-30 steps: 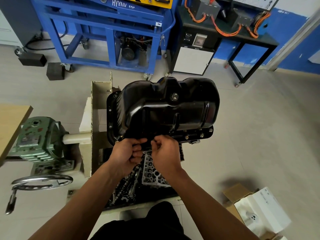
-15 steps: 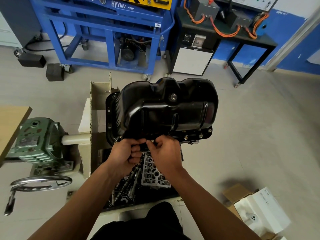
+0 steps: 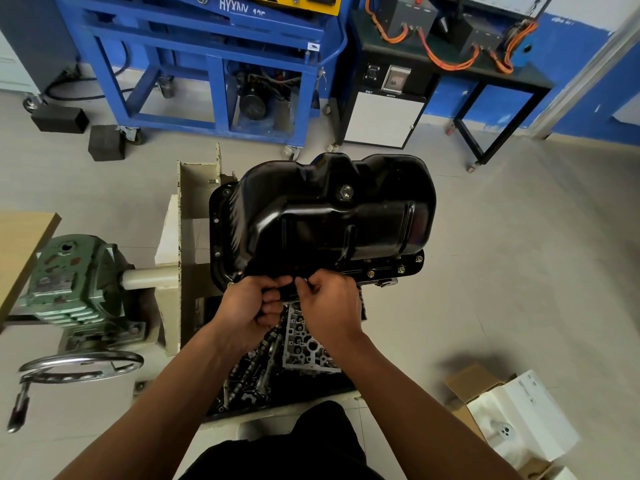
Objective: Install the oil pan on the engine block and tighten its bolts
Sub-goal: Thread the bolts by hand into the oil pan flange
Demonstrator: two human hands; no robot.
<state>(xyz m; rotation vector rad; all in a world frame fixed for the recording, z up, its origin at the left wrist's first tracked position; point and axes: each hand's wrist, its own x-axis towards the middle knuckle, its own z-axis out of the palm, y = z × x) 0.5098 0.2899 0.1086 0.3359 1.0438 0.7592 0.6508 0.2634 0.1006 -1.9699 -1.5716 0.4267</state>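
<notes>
The black oil pan (image 3: 329, 220) lies upside down on the engine block, which it almost wholly hides. Three bolts (image 3: 386, 270) sit in its near flange at the right. Both my hands meet at the middle of that near flange. My left hand (image 3: 249, 306) is curled, thumb on top of the flange edge and fingers below it. My right hand (image 3: 329, 303) pinches a small bolt (image 3: 300, 280) at the flange, fingertips close to my left thumb. The bolt itself barely shows.
The cream engine stand (image 3: 194, 209) with its green gearbox (image 3: 72, 278) and handwheel (image 3: 81, 367) is at the left. A cylinder head (image 3: 304, 344) and camshafts lie in the tray below. A cardboard box (image 3: 509, 420) sits lower right, a blue cart (image 3: 214, 64) behind.
Both hands stay at the pan's near flange. My right fingertips have crept slightly left toward my left thumb. The pan has not moved.
</notes>
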